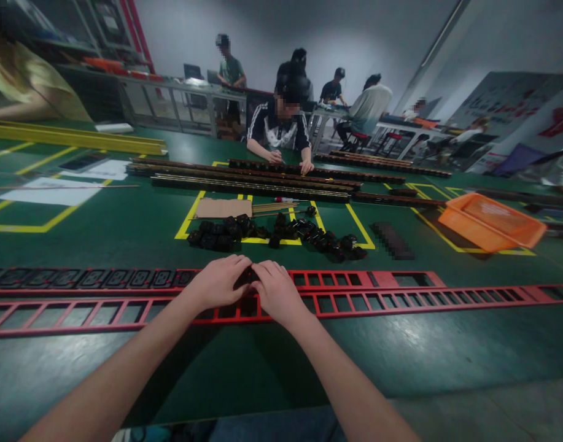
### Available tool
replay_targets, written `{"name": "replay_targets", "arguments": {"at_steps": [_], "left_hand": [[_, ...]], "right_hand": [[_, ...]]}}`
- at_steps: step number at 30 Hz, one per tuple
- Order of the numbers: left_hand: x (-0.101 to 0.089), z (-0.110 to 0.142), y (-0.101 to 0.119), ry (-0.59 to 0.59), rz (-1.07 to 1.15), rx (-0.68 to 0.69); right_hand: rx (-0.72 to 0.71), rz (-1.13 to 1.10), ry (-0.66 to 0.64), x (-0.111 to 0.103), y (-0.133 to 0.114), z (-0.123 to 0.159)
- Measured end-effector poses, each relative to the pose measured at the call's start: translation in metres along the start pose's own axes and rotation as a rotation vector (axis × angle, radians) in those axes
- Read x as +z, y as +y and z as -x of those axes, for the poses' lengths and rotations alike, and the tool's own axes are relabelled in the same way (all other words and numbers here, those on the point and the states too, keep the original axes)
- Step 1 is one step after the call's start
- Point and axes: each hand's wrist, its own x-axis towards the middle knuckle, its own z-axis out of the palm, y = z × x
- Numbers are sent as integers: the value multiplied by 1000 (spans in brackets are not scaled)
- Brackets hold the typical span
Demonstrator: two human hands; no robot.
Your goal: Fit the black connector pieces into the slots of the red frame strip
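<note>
My left hand point(219, 281) and my right hand point(280, 293) meet over the rear red slotted strip point(325, 280). Their bent fingers close around a small black socket insert point(245, 277), partly hidden by the fingers. To the left, a row of black socket inserts point(94, 279) fills the openings of that strip, while openings right of my hands are unfilled. Closer to me, a second red strip point(382, 302) lies parallel with open slots. Beyond my hands sits a loose pile of black socket inserts point(221, 233).
Behind the pile lie a cardboard piece point(223, 208) and several long dark strips point(248, 183). An orange basket point(493, 222) stands to the right. White papers point(55, 191) and a yellow rail point(73, 136) are at left. Across the table sits a person point(281, 132) with both hands on a strip.
</note>
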Motion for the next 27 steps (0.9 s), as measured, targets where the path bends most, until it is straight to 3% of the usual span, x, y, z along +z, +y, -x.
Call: {"name": "replay_targets", "arguments": {"at_steps": [27], "left_hand": [[0, 0, -2, -2, 38, -8]], "right_hand": [[18, 108, -12, -4, -4, 1]]}}
